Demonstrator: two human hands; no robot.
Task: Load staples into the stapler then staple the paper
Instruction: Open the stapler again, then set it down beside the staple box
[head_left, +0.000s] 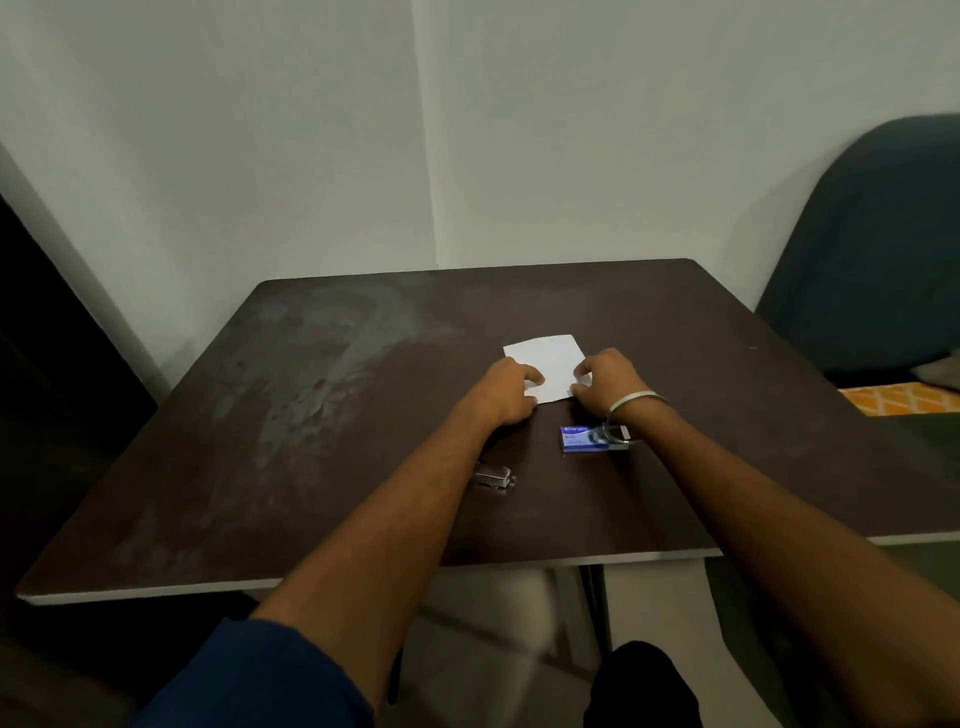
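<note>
Paper: one white folded sheet (549, 364) mid-table, left hand (511, 389) and right hand (605, 378) each pinching its near edge. One blue staple box (583, 438), one metal stapler (493, 476) nearer. Dark brown table (311, 415); pale walls (571, 130).

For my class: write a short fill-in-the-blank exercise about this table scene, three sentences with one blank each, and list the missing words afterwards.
1. Both hands, the left hand and the right hand, rest on the white ____ lying on the dark table.
2. The staple box near the right wrist is ____ in colour.
3. The metal stapler lies beside the ____ forearm, untouched.

Missing words: paper; blue; left
</note>
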